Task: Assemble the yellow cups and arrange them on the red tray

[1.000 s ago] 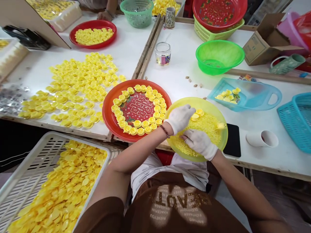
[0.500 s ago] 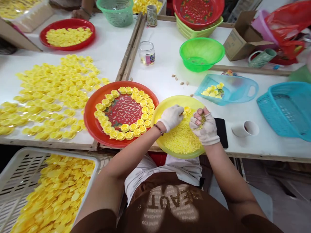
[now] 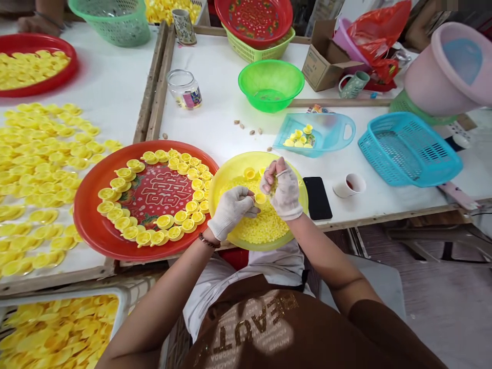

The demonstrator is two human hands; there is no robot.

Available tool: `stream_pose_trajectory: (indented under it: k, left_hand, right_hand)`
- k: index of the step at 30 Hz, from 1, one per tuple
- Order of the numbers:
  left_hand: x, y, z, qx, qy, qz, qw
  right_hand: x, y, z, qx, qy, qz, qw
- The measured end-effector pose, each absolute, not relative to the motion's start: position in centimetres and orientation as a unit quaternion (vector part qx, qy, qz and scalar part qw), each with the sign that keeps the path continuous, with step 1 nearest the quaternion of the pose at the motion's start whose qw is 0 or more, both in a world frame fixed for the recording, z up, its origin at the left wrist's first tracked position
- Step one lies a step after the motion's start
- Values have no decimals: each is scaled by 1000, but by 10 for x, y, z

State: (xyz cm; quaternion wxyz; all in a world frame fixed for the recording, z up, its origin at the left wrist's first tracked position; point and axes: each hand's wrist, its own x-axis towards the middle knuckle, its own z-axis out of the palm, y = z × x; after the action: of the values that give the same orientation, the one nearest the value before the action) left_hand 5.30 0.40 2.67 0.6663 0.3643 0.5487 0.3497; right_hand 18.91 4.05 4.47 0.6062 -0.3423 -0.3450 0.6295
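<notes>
My left hand, in a white glove with bare fingertips, pinches a small yellow plastic cup above a yellow basin. My right hand, gloved the same way, is curled into a fist over the basin's right side; small yellowish bits show between its fingers. Loose yellow pellets fill the basin's lower part, and another yellow cup lies near its far side. To the left, a red tray with a patterned centre carries a ring of yellow cup pieces.
Many yellow discs cover the table at left. A blue scoop tray, a black phone, a paper cup and a blue basket stand right. Behind are a green bowl and glass jar. Another person's hand rests far left.
My view has swung to the right. My left hand has come lower beside the right fist, and the yellow cup now shows at its fingertips. The right fist has turned, hiding more of its contents.
</notes>
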Motion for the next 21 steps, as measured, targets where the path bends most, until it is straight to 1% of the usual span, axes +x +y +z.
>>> stream_pose_trajectory:
  k: [3, 6, 11, 14, 18, 21]
  left_hand:
    - [53, 4, 29, 367, 546, 355, 664]
    - [53, 3, 30, 375, 546, 353, 661]
    - [50, 1, 28, 388, 542, 362, 651]
    - [47, 0, 26, 395, 537, 394, 633]
    - [44, 0, 24, 393, 519, 437, 621]
    - [41, -2, 25, 409, 487, 435, 638]
  right_hand:
    - [184, 40, 42, -348, -385, 596, 613]
    - [184, 41, 41, -355, -388, 594, 609]
    - [196, 38, 39, -390, -404, 591, 579]
    - [208, 31, 31, -431, -480, 549, 531]
    - [217, 21, 18, -477, -600, 481, 425]
    - [215, 19, 15, -484, -609, 468, 419]
